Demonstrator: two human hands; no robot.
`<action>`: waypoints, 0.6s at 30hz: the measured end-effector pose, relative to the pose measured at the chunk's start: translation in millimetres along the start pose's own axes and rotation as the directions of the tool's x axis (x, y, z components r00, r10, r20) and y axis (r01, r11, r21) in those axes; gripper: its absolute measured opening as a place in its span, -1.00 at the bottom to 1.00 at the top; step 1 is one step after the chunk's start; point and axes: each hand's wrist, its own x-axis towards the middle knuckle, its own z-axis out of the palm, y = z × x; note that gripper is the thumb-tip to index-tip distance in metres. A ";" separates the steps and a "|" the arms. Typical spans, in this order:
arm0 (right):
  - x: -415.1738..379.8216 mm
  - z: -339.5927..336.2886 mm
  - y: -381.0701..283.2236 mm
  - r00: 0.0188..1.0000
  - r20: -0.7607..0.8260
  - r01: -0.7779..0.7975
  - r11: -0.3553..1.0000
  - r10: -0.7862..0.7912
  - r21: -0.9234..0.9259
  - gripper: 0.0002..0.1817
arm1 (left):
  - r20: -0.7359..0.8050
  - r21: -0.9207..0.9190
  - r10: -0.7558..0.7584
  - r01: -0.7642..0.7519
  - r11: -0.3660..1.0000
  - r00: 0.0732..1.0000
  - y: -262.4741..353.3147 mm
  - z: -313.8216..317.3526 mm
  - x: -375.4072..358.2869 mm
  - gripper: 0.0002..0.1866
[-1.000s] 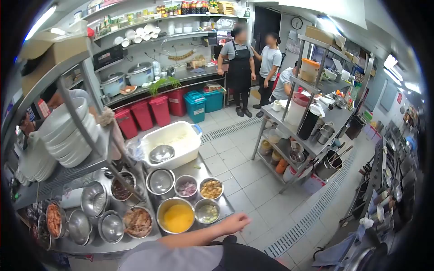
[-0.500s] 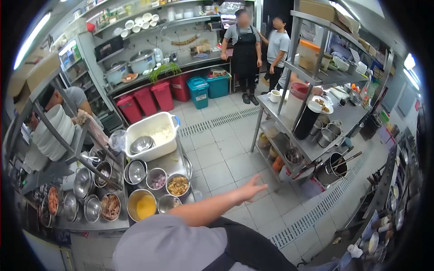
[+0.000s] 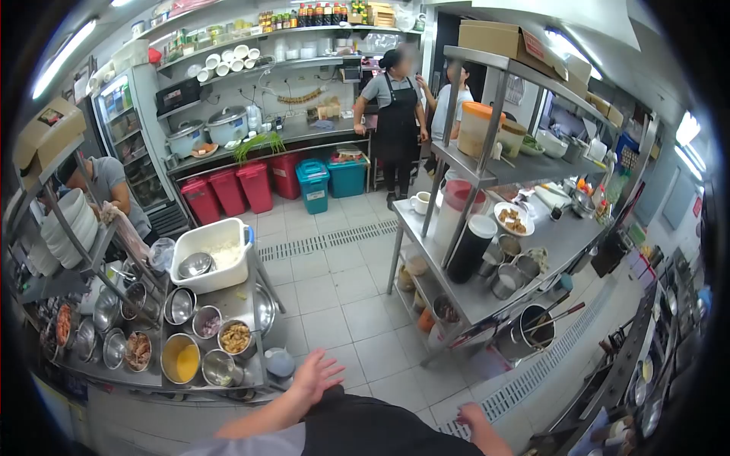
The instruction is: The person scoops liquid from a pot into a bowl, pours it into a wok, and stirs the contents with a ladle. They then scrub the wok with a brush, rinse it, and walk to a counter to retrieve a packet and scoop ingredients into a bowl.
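Note:
My left hand [image 3: 315, 378] is in front of my dark apron, its fingers spread and nothing in it. It is nearest the right corner of the steel prep table [image 3: 251, 308]. On that corner stand a metal pot of yellow liquid [image 3: 181, 359], a pot of browned chunks [image 3: 237, 337] and a metal bowl [image 3: 220, 368]. A round grey-white thing [image 3: 280, 363] is beside the table edge. Low at my other side, my right hand [image 3: 473, 418] hangs over the floor, touching nothing. Its fingers are loosely bent and partly hidden.
A white tub [image 3: 213, 258] sits on the prep table. To the right stands a steel shelf table [image 3: 487, 273] with a plate of food [image 3: 515, 219]. A large pot [image 3: 532, 325] with long handles is on the floor side. Two people stand at the back; another person [image 3: 110, 182] bends at left.
My outstretched left arm has drawn back toward my body and lowered. My right hand has come into view. The view has turned right, so the tables appear further left.

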 end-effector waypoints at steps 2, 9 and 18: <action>9.1 3.1 -41.1 1.000 -0.012 0.005 0.959 -0.002 0.284 -0.69 | -0.045 -0.058 0.045 -0.048 0.997 0.998 0.6 -2.3 13.2 -0.25; 1.8 32.8 -162.0 0.970 0.216 0.032 0.936 -0.114 0.350 -0.57 | -0.042 -0.103 0.071 -0.075 0.992 0.997 16.0 30.6 99.5 -0.27; 4.1 40.5 -254.6 0.966 0.257 -0.140 0.832 -0.004 0.537 -0.50 | 0.360 0.229 0.335 -0.431 0.873 0.870 121.2 123.6 202.3 -0.34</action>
